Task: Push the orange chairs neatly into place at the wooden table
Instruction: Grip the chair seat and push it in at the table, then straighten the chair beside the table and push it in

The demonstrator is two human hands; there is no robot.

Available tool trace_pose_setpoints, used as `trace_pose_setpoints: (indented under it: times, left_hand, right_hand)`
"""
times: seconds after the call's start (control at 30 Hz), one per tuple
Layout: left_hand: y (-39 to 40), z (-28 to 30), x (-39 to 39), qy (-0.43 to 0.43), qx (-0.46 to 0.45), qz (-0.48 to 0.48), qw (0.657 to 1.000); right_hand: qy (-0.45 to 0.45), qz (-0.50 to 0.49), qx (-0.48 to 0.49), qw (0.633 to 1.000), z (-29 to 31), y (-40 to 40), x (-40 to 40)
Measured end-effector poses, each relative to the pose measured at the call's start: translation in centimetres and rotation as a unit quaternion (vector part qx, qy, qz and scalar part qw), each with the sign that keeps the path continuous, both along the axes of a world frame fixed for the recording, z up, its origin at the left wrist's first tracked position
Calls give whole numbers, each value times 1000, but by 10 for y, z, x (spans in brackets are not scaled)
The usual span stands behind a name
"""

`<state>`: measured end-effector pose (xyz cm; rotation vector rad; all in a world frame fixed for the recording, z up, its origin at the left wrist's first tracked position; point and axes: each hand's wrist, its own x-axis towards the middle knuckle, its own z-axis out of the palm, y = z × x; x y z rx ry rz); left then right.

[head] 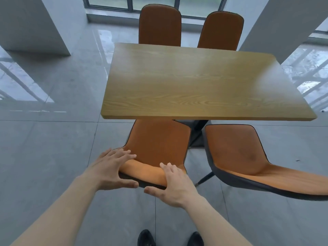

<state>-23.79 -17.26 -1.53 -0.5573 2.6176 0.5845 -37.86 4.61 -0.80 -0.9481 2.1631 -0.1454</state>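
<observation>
Four orange chairs (156,141) ring the wooden table (195,82) on glossy grey tiles (53,139); both hands spread, fingers straight, on one backrest.

Grey tiled room with pillars and windows

A glossy grey tiled floor (53,148) reflects bright window shapes at far left and far right. A pale pillar (33,23) stands at the far left, another pillar (276,22) at the far right. A dark-framed window (131,3) runs along the far wall. Two black shoes (170,238) show at the near edge.
</observation>
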Motion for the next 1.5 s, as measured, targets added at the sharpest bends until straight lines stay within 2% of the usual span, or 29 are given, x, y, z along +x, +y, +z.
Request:
trace_pose_setpoints:
  times: [0.13,0.3,0.47,0.77,1.17,1.5]
  left_hand:
    - [-7,-9,5,-35,5,0,999]
    - [-2,-22,9,14,-36,-1,999]
    - [7,-22,11,14,-56,9,998]
    - [77,-28,10,33,-64,69,995]
    - [165,-26,-10,25,-84,117,989]
    - [185,-22,-14,15,-81,131,988]
  right_hand:
    - [18,4,16,1000,-12,-9,11]
    - [60,42,16,997,-22,-11,16]
    - [64,55,18,996,-24,-5,12]
    - [34,69,14,997,-19,48,-14]
    - [39,98,-1,994,-18,118,-52]
    - [51,104,-13,993,-28,134,-56]
